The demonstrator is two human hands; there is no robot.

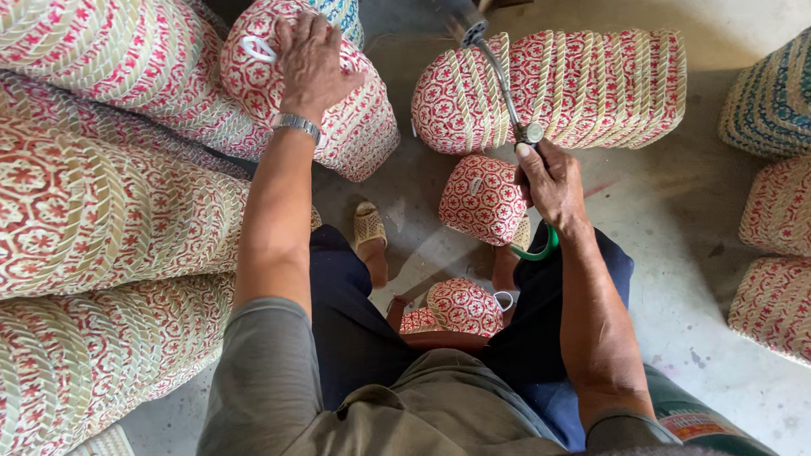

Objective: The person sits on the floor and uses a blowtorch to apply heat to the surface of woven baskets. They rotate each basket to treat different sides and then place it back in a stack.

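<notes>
Better to keep the metal nozzle (505,84) steady and close over the row of red woven baskets (557,89). Right hand (549,181) clenched around the nozzle's valve end, just below that row. Left hand (311,59) spread flat on a basket (338,118) left of the row, grasping nothing. Nozzle's long axis runs upward, tip leaning slightly left.

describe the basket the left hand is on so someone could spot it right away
Start at the big stacks of red-and-cream woven baskets on the left. At their upper right edge lies one basket under the left hand. Only it shows a white plastic loop beside the fingers.
</notes>
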